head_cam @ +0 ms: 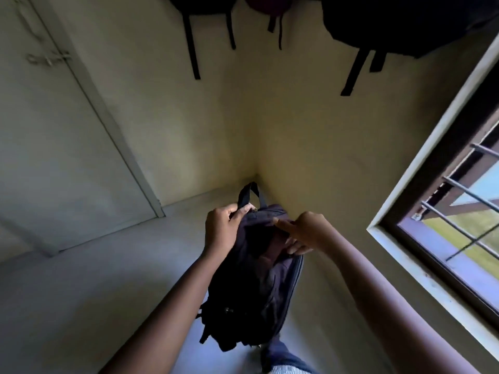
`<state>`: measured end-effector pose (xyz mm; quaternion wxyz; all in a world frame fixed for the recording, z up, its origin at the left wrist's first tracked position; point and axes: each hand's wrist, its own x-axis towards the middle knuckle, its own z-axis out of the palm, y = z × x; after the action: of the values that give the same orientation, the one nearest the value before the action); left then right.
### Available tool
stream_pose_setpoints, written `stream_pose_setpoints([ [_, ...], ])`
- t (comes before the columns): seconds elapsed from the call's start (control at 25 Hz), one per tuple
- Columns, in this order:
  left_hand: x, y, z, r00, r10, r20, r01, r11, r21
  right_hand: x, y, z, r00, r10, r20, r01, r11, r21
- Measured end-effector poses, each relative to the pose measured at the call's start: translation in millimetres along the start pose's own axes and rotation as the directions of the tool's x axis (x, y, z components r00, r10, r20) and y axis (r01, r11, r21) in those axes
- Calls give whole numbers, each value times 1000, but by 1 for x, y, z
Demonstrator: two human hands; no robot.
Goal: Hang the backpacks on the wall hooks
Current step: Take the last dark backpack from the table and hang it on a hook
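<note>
Head view: we are holding one dark backpack (251, 287) above the floor (94, 279), near its far corner. Our left hand (220, 228) is gripping its top, fingers curled beside the carry loop (249, 194). Our right hand (305, 232) is pinching the opposite top edge, forefinger straight. Hung backpacks (399, 22) are showing overhead.

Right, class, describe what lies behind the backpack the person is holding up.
Behind the backpack, gripped by the left hand and right hand, the room corner shows, running down to the floor. The backpack covers the stretch of floor along the wall's base nearer the person.
</note>
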<state>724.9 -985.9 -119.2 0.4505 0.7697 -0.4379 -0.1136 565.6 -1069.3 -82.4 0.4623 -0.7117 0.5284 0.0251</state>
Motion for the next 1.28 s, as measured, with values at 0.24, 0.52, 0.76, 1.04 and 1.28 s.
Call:
stream_pose_setpoints([
  [0.24,162,-19,-19,992,103,67,-100,993,-56,105,-91,-47,900,-370,-228,287,900,-329],
  [0.52,339,12,-79,956,214,201,-194,974,-116,239,-228,-100,656,-670,-347,704,709,-40],
  [0.76,486,25,-117,916,380,130,-372,925,-82,307,-332,-145,660,-675,-329,751,582,312],
  [1.04,638,52,-130,754,631,183,-584,771,-253,355,-429,-190,475,-489,-732,794,596,118],
  [1.28,728,102,-118,560,821,107,-718,546,-431,359,-479,-230,205,-324,-924,785,619,-43],
])
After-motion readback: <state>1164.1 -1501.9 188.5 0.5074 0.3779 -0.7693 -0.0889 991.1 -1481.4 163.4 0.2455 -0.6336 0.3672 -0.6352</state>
